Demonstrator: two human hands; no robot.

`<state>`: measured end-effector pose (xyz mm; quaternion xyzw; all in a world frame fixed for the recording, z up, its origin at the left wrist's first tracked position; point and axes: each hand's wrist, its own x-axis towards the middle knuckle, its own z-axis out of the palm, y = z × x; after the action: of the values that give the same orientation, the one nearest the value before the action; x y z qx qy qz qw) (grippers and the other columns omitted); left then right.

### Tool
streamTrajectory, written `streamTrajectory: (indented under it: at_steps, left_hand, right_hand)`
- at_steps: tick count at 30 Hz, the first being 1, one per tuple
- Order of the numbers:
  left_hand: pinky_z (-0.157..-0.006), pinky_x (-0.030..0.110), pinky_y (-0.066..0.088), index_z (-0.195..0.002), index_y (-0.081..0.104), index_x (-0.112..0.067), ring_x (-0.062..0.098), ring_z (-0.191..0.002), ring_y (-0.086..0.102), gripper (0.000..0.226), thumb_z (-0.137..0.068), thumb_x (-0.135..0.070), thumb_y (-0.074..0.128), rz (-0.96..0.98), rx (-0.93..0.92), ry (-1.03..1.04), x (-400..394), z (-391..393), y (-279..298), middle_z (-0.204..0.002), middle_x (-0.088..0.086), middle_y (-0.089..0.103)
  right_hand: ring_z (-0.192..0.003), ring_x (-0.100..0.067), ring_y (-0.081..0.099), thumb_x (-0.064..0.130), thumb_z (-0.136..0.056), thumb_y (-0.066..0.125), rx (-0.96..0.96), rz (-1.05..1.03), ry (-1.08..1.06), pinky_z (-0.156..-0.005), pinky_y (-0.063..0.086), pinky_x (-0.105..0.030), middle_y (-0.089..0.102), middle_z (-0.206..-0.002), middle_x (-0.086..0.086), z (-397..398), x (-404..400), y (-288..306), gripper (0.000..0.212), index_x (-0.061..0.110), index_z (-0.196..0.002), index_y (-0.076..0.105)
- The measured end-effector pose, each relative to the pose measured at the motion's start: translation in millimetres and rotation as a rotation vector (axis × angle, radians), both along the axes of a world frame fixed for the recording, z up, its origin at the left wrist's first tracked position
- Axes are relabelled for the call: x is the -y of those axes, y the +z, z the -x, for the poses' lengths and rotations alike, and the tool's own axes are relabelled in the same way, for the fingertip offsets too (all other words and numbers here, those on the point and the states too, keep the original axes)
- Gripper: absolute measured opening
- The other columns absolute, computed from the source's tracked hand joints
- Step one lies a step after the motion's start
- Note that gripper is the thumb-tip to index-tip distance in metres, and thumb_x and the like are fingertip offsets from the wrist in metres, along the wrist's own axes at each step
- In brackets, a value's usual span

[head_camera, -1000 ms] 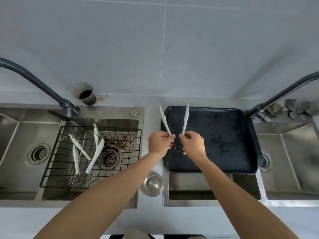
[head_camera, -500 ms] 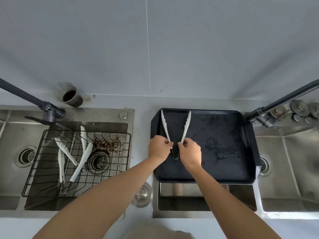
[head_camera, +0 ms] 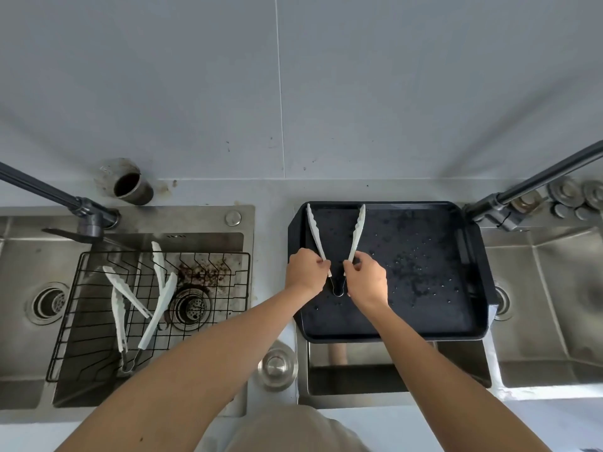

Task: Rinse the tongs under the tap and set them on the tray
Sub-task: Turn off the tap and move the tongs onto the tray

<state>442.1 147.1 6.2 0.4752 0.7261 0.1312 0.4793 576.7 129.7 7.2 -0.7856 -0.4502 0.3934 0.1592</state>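
White tongs [head_camera: 316, 231] with a metal hinge lie spread in a V on the left part of the black tray [head_camera: 424, 324], tips pointing away from me. My left hand [head_camera: 305, 272] pinches the left arm of the tongs near the hinge. My right hand [head_camera: 367, 278] pinches the right arm. The tray is wet with droplets and spans a steel sink. Two more white tongs [head_camera: 156, 308] lie in a black wire rack [head_camera: 81, 308] in the left sink. A dark tap [head_camera: 81, 213] stands at the back of that sink.
A second dark tap [head_camera: 509, 200] stands right of the tray, beside another steel sink [head_camera: 554, 305]. A metal cup [head_camera: 130, 185] sits by the wall. A round metal lid [head_camera: 277, 365] rests on the counter between the sinks. Brown residue surrounds the left drain [head_camera: 191, 308].
The tongs have come down from above the tray's back-left corner onto the tray. Both hands still hold them near the hinge. The view has shifted a little.
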Motion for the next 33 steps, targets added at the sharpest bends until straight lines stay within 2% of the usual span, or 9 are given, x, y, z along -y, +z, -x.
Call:
streamTrajectory:
  at_steps: [4,7,12,16,21,24,28,31,33]
  left_hand:
    - [-0.055,0.035,0.064,-0.083,0.077,0.003,0.029,-0.064,0.077,0.032,-0.1,-0.02,0.061,0.031,0.061,0.013,2,6,11,-0.076,0.018,0.076]
    - [-0.047,0.024,0.057,-0.094,0.078,-0.001,0.02,-0.061,0.074,0.025,-0.099,-0.019,0.061,0.036,0.145,0.02,7,15,18,-0.087,0.014,0.078]
    - [-0.063,0.033,0.061,-0.11,0.077,-0.011,0.022,-0.07,0.074,0.025,-0.094,-0.025,0.064,0.013,0.215,0.123,14,50,28,-0.099,0.005,0.076]
    - [-0.086,0.034,0.059,-0.127,0.07,-0.015,0.023,-0.098,0.074,0.045,-0.089,-0.038,0.07,-0.067,0.152,0.161,22,99,32,-0.109,0.004,0.075]
    - [-0.104,0.037,0.051,-0.143,0.057,-0.007,0.022,-0.122,0.064,0.062,-0.092,-0.039,0.071,-0.087,0.079,0.259,48,178,28,-0.133,0.01,0.067]
    - [-0.094,0.029,0.048,-0.139,0.061,-0.006,0.024,-0.121,0.065,0.051,-0.095,-0.032,0.07,-0.078,0.011,0.365,72,229,21,-0.127,0.006,0.068]
    - [-0.07,0.025,0.052,-0.127,0.07,-0.009,0.021,-0.095,0.068,0.037,-0.093,-0.024,0.07,-0.038,-0.118,0.483,102,292,6,-0.117,0.008,0.074]
    - [-0.084,0.039,0.059,-0.126,0.066,-0.013,0.028,-0.105,0.066,0.045,-0.086,-0.035,0.07,0.058,-0.138,0.567,117,325,-4,-0.124,0.01,0.066]
    - [-0.087,0.044,0.059,-0.12,0.063,-0.013,0.029,-0.106,0.064,0.04,-0.086,-0.033,0.07,0.093,-0.128,0.599,125,340,-13,-0.118,0.007,0.063]
  right_hand:
    - [-0.075,-0.035,0.072,0.027,-0.102,0.056,-0.006,0.022,-0.028,-0.074,0.061,-0.049,0.07,-0.08,-0.003,0,2,3,0.022,0.008,-0.095,0.064]
    - [-0.084,-0.032,0.072,0.03,-0.103,0.058,0.001,0.025,-0.053,-0.084,0.06,-0.052,0.063,-0.086,0.009,-2,7,8,0.035,0.008,-0.13,0.064]
    - [-0.096,-0.02,0.061,0.031,-0.105,0.058,0.123,-0.096,0.028,-0.089,0.053,-0.041,0.063,-0.105,-0.001,10,12,27,0.045,0.008,-0.143,0.055]
    - [-0.096,-0.019,0.061,0.036,-0.103,0.06,0.113,-0.148,0.177,-0.09,0.054,-0.042,0.062,-0.103,0.002,56,11,41,0.05,0.012,-0.146,0.052]
    - [-0.087,-0.015,0.066,0.04,-0.101,0.063,-0.02,-0.105,0.312,-0.082,0.059,-0.04,0.063,-0.09,0.007,141,20,40,0.053,0.013,-0.145,0.052]
    - [-0.074,-0.008,0.063,0.039,-0.1,0.063,-0.068,-0.032,0.375,-0.067,0.056,-0.03,0.064,-0.083,0.01,196,33,30,0.044,0.013,-0.134,0.06]
    - [-0.074,-0.019,0.071,0.046,-0.095,0.066,-0.116,0.104,0.427,-0.072,0.064,-0.044,0.073,-0.091,0.0,266,52,10,0.032,0.017,-0.11,0.068]
    - [-0.07,-0.027,0.074,0.043,-0.096,0.067,-0.14,0.218,0.467,-0.068,0.066,-0.048,0.072,-0.087,-0.005,308,65,-3,0.03,0.014,-0.105,0.064]
    - [-0.063,-0.028,0.072,0.042,-0.097,0.067,-0.154,0.3,0.472,-0.066,0.066,-0.053,0.062,-0.074,-0.003,330,73,-12,0.03,0.015,-0.093,0.056]
